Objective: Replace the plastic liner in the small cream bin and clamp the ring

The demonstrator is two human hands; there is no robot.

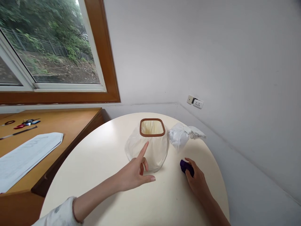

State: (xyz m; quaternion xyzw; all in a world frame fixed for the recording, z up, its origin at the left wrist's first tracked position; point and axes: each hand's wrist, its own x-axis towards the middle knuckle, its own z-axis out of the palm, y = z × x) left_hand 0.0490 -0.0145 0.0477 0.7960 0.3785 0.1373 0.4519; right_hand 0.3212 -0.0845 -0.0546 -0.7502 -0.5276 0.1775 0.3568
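A small bin with a brown rectangular rim [152, 136] stands on the round table, with a thin whitish plastic bag [134, 142] draped around its outside. My left hand [135, 174] hovers in front of it, index finger pointing at the rim, thumb stretched out and the other fingers curled, holding nothing. To the right, my right hand [197, 179] grips a dark purple roll [185, 168] between thumb and fingers, low over the tabletop. Behind that hand lies a knotted white plastic bag [180, 135], its twisted end pointing right.
The round cream table [94, 163] stands close to the white wall, which has a power socket [198, 103]. At left, a wooden desk [77, 117] carries papers [33, 157], a pen [18, 132] and small items [28, 122] beneath a window.
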